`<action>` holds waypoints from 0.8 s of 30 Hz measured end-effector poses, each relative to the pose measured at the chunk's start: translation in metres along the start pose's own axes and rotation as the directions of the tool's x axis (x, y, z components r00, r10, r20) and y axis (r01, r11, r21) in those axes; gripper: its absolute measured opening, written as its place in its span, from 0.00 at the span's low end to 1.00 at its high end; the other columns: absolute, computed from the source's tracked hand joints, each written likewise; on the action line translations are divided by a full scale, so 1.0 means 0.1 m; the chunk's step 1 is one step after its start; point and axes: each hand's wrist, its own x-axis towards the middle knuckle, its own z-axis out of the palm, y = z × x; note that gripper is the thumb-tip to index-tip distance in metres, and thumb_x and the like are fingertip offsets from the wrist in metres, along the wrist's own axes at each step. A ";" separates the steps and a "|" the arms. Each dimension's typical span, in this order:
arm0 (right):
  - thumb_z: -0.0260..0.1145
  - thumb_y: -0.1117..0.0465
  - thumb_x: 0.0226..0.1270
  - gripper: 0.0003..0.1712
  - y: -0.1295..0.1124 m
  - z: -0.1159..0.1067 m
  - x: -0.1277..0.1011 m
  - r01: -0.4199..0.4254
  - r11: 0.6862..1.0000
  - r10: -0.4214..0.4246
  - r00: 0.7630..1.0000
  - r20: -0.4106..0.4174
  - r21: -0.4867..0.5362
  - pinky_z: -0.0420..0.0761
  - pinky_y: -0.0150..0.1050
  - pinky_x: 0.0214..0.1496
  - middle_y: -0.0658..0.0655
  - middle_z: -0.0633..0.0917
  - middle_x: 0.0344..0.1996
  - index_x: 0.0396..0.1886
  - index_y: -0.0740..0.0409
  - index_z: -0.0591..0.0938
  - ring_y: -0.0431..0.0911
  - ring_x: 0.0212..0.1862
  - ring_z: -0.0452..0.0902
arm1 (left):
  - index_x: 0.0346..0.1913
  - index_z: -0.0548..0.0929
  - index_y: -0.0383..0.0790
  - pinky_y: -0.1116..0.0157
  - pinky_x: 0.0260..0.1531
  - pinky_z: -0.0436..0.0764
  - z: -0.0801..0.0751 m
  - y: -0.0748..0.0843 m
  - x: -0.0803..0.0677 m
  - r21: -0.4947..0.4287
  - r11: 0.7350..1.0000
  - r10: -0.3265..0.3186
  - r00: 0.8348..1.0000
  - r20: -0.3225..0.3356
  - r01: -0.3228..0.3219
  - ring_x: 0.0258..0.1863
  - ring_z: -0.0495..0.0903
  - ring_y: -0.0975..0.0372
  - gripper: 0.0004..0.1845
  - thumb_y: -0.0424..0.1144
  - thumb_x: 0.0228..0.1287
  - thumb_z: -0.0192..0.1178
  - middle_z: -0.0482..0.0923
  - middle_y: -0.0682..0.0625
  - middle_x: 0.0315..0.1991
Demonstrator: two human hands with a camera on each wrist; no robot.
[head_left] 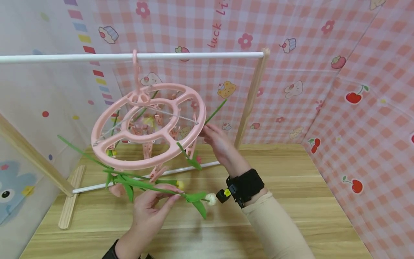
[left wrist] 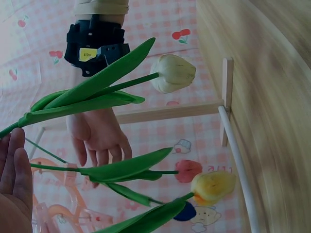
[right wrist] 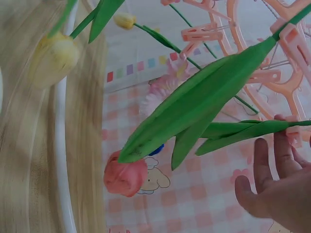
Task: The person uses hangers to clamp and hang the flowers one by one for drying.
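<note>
My left hand (head_left: 150,210) pinches the green stem of a white tulip (head_left: 211,199), held almost level below the front of a round pink clip hanger (head_left: 139,164). In the left wrist view, the bloom (left wrist: 174,74) points away from the fingers. At the hanger's right side is my right hand (head_left: 223,145). The right wrist view shows its fingers loosely bent, fingertips right at a pink clip (right wrist: 293,133) that grips a green stem. A pink tulip (right wrist: 125,174) and a yellow tulip (left wrist: 214,187) hang upside down nearby.
The hanger hooks over a white rod (head_left: 200,55) between wooden posts (head_left: 253,97). A lower white bar (head_left: 207,166) crosses behind the hands, above a wood-grain table (head_left: 284,201). Checked pink cloth (head_left: 291,64) lines the back and right side.
</note>
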 end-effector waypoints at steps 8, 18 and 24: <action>0.49 0.64 0.74 0.17 0.02 -0.03 -0.13 0.005 0.991 -0.002 1.000 -0.025 0.133 0.70 0.42 0.58 0.43 0.84 0.27 0.33 0.45 0.82 0.37 0.36 0.78 | 0.37 0.81 0.28 0.73 0.38 0.83 0.00 0.00 -0.03 0.074 0.997 0.009 0.999 0.048 -0.012 0.39 0.83 0.66 0.11 0.18 0.49 0.65 0.84 0.43 0.34; 0.55 0.65 0.71 0.17 -0.01 -0.05 -0.36 0.017 0.998 -0.020 0.999 0.046 0.064 0.68 0.47 0.64 0.43 0.84 0.33 0.56 0.64 0.75 0.37 0.39 0.78 | 0.37 0.83 0.33 0.74 0.40 0.83 0.07 0.03 -0.01 0.105 0.994 0.014 0.995 0.100 -0.025 0.38 0.83 0.65 0.09 0.26 0.52 0.67 0.84 0.44 0.33; 0.55 0.68 0.69 0.15 -0.01 0.03 -0.49 0.101 0.995 -0.098 0.989 0.109 -0.022 0.70 0.41 0.58 0.43 0.82 0.35 0.54 0.63 0.76 0.37 0.42 0.76 | 0.37 0.83 0.33 0.74 0.39 0.83 0.07 0.02 -0.03 0.117 0.992 0.033 0.992 0.118 -0.047 0.37 0.83 0.65 0.07 0.28 0.54 0.67 0.84 0.44 0.33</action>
